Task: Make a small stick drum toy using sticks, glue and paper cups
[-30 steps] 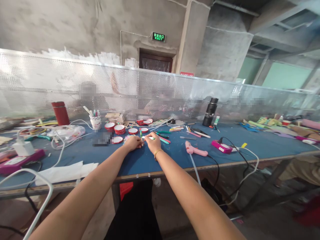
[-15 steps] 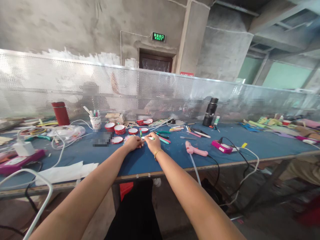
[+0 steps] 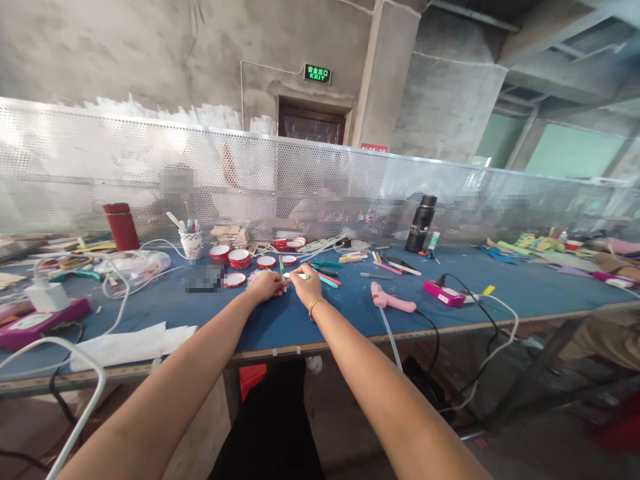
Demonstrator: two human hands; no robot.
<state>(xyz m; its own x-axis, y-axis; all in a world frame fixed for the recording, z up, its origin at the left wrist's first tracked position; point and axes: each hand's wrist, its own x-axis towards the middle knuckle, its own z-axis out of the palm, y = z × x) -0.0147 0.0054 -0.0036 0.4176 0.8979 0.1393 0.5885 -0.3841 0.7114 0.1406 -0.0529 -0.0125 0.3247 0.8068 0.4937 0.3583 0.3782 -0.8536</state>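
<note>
Near the table's front edge, my left hand [image 3: 269, 285] is closed, its fingertips pinching the lower end of a thin flat stick [image 3: 281, 265] with green on its upper part. Close by on the right, my right hand [image 3: 307, 285] grips a white marker with a green end [image 3: 302, 276]. The marker's tip points left at the stick; whether they touch is too small to tell. Red-rimmed white round pieces [image 3: 239, 259] lie beyond my left hand. Past my right hand are several coloured markers [image 3: 329, 281] and green-handled pliers [image 3: 326, 265].
A pink glue gun [image 3: 393, 300] with a cord lies at right, near a magenta power strip [image 3: 444, 293]. A black bottle [image 3: 421, 224], red bottle [image 3: 121, 227] and paper cup of pens [image 3: 191, 245] stand farther back. White sheets [image 3: 133, 347] lie front left; a perforated metal screen [image 3: 250, 180] runs behind.
</note>
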